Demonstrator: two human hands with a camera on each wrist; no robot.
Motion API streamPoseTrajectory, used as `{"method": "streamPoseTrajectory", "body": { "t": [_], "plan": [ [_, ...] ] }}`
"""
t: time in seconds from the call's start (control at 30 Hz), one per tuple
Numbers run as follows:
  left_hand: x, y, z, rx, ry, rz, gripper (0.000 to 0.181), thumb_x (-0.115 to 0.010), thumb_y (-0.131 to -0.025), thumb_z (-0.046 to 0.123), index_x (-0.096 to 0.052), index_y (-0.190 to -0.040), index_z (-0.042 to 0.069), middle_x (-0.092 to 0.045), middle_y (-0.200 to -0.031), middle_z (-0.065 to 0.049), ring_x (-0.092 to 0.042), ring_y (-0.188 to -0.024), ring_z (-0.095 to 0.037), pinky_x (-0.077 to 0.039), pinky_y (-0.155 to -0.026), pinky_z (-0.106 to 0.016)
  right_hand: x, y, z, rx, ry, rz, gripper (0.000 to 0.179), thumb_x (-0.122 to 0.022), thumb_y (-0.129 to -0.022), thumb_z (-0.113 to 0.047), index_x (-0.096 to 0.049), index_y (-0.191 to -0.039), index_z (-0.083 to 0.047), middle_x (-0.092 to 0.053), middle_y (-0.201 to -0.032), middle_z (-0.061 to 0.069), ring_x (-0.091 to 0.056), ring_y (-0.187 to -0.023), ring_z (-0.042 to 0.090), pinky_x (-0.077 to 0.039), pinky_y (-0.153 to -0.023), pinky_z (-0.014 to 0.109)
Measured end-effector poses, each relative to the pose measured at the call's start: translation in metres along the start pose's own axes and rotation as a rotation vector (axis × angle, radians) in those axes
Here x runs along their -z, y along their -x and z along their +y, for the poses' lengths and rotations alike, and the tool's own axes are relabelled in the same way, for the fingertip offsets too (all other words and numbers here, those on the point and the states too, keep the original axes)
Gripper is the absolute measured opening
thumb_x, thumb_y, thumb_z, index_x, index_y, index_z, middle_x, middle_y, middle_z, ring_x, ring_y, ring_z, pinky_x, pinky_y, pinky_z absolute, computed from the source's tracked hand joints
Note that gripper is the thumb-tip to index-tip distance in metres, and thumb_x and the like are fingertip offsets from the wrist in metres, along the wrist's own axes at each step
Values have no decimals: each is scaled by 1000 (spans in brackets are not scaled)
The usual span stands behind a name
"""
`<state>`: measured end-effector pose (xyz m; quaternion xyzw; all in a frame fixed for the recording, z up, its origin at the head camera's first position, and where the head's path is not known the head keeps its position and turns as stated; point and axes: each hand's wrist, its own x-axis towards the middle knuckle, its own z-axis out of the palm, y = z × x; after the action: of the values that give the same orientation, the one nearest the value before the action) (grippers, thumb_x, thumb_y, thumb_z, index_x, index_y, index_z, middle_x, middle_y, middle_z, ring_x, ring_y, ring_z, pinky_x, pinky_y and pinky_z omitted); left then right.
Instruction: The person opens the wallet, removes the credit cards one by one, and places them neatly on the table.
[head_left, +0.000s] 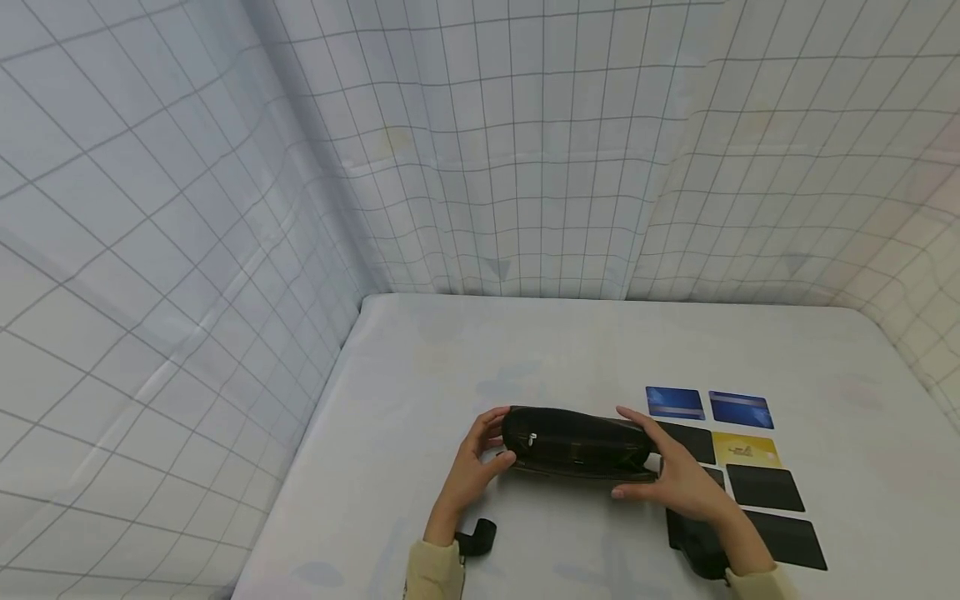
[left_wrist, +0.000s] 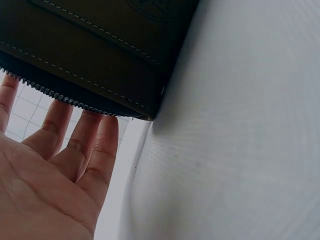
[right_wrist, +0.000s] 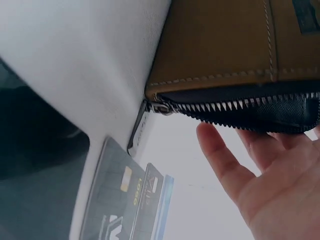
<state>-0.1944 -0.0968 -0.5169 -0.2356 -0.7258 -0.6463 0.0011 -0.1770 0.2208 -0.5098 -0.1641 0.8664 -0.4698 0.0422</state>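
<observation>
A long zip-around wallet (head_left: 577, 442), dark in the head view and brown with pale stitching in the right wrist view, lies across the table between both hands. Its zipper (right_wrist: 245, 105) is undone along the side seen there, the teeth parted over a dark lining. A pull tab (right_wrist: 139, 129) hangs at the corner. My left hand (head_left: 474, 471) holds the left end, thumb in front and fingers behind; its fingertips (left_wrist: 106, 122) touch the toothed edge. My right hand (head_left: 686, 487) holds the right end between thumb and fingers.
To the right, cards lie in rows: two blue cards (head_left: 675, 403) at the back, a yellow card (head_left: 746, 450), and several black cards (head_left: 765, 487), some partly hidden by the right hand. A black wrist strap (head_left: 480, 538) shows at the left wrist. Gridded white curtains (head_left: 495, 167) enclose the white table (head_left: 420, 350).
</observation>
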Motion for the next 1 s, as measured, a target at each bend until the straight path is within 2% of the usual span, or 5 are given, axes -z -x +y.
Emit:
{"method": "streamPoseTrajectory", "body": {
  "t": [0.13, 0.33, 0.43, 0.6, 1.0],
  "plan": [
    [0, 0, -1, 0, 4, -4, 55, -59, -87, -1, -38, -138, 3, -46, -131, -18, -47, -118, -31, -38, -92, -55, -2, -1, 2, 0, 24, 47, 82, -79, -68, -44, -36, -138, -38, -43, -139, -4, -38, -128, 28, -33, -93, 65],
    [0, 0, -1, -7, -2, -16, 57, -59, -88, -2, -35, -139, 2, -44, -134, -21, -44, -120, -35, -39, -94, -51, -3, -3, 0, -36, 44, 94, 67, -75, -71, -48, -45, -130, -42, -53, -128, -5, -50, -114, 21, -44, -86, 54],
    [1, 1, 0, 40, -18, -19, 64, -65, -86, 7, -33, -142, 7, -42, -136, -18, -45, -120, -35, -39, -97, -44, -4, -4, -2, -46, 59, 125, 59, -73, -73, -49, -50, -127, -38, -56, -124, -7, -52, -106, 17, -46, -79, 43],
    [0, 2, 0, 130, -41, 15, 72, -68, -84, 12, -29, -145, 17, -42, -136, -15, -45, -122, -33, -37, -101, -44, -5, -6, -4, -30, 74, 180, 52, -72, -77, -45, -57, -123, -27, -59, -119, -9, -54, -101, 13, -46, -76, 36],
    [-4, -1, 2, 154, -56, 88, 48, -70, -83, 13, -51, -127, 7, -55, -125, -12, -53, -114, -31, -42, -95, -48, -9, -6, -3, -69, 43, 221, 42, -72, -77, -45, -60, -115, -33, -63, -114, -5, -55, -96, 13, -45, -76, 37]
  ]
}}
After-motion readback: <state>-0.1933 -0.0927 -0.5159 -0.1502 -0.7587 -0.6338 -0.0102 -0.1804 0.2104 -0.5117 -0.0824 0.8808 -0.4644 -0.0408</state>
